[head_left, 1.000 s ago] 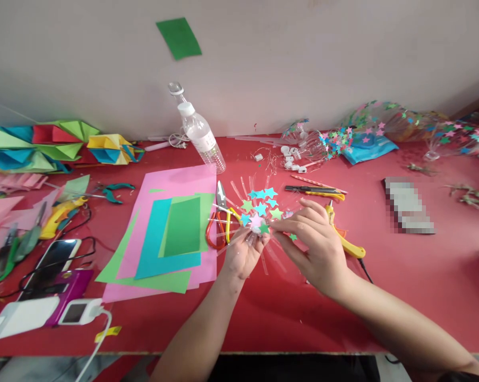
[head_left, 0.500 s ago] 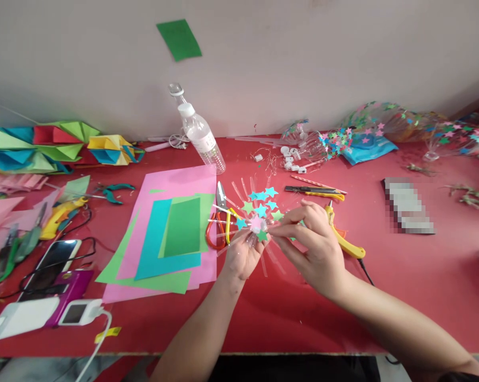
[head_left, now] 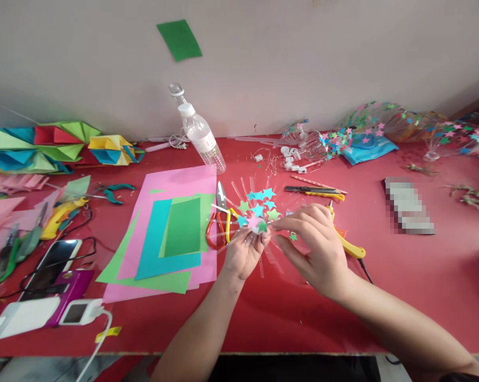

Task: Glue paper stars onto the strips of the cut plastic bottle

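Observation:
My left hand (head_left: 243, 257) is closed round the base of a clear plastic craft piece (head_left: 259, 212) whose thin strips fan outward, tipped with blue, green and pink paper stars. My right hand (head_left: 313, 244) reaches in from the right, its thumb and fingers pinched on one strip just beside the star cluster. Both hands hover low over the red table (head_left: 402, 286).
Red-and-yellow scissors (head_left: 219, 220) and stacked pink, blue and green paper sheets (head_left: 171, 233) lie left of my hands. A yellow glue gun (head_left: 345, 239) and a utility knife (head_left: 313, 190) lie right. A water bottle (head_left: 202, 138), folded paper shapes (head_left: 60, 143), phones and chargers (head_left: 52, 281) and star-covered pieces (head_left: 367, 130) ring the table.
My right hand's fingers have shifted slightly on the strips, and the star cluster has turned a little. The left hand has stayed where it was.

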Demonstrator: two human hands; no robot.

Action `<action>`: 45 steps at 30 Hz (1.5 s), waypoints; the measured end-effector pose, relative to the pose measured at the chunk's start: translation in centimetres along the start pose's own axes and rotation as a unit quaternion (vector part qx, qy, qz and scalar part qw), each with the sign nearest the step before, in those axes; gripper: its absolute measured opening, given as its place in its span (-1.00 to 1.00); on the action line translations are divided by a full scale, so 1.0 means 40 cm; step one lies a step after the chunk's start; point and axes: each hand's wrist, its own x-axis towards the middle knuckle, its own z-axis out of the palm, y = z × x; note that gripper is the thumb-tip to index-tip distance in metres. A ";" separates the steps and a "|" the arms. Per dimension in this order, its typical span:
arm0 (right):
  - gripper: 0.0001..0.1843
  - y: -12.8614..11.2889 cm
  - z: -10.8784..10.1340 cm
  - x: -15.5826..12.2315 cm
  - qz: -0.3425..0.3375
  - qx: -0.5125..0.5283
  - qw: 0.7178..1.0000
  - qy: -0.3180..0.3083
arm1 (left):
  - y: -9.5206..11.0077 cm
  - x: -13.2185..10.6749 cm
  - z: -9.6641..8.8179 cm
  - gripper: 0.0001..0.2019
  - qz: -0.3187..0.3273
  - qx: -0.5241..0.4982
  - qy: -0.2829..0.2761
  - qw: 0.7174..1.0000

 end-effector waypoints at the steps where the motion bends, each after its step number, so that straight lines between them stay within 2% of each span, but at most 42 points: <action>1: -0.79 -0.001 -0.002 0.001 0.002 0.003 1.000 -0.002 | 0.000 0.001 -0.001 -0.90 0.000 0.000 -0.001 1.000; 8: -0.84 -0.006 -0.015 0.005 0.014 0.003 1.000 0.004 | -0.001 0.002 -0.004 -0.90 -0.001 -0.003 0.010 1.000; 15: -0.88 0.000 -0.033 0.012 -0.003 0.003 1.000 0.009 | 0.000 0.005 -0.011 -0.86 -0.005 -0.004 0.023 1.000; 22: -0.86 -0.004 -0.029 0.010 -0.061 -0.043 0.997 -0.006 | 0.005 0.010 -0.017 -0.89 -0.004 -0.008 -0.036 0.999; 30: -0.90 0.001 -0.007 0.004 0.002 -0.034 0.999 -0.015 | -0.002 0.010 -0.017 -0.88 0.030 0.004 0.022 0.999; 33: -0.94 -0.001 0.003 -0.001 0.021 -0.042 0.999 -0.020 | -0.004 0.012 -0.015 -0.90 0.031 0.004 0.020 0.999; 39: -0.92 -0.005 0.010 -0.002 -0.010 0.000 1.000 -0.028 | -0.001 0.018 -0.017 -0.87 0.019 0.001 -0.003 1.000; 45: -0.93 0.011 0.017 -0.009 0.021 0.044 0.997 -0.052 | 0.005 0.018 -0.016 -0.88 0.017 -0.004 -0.029 0.999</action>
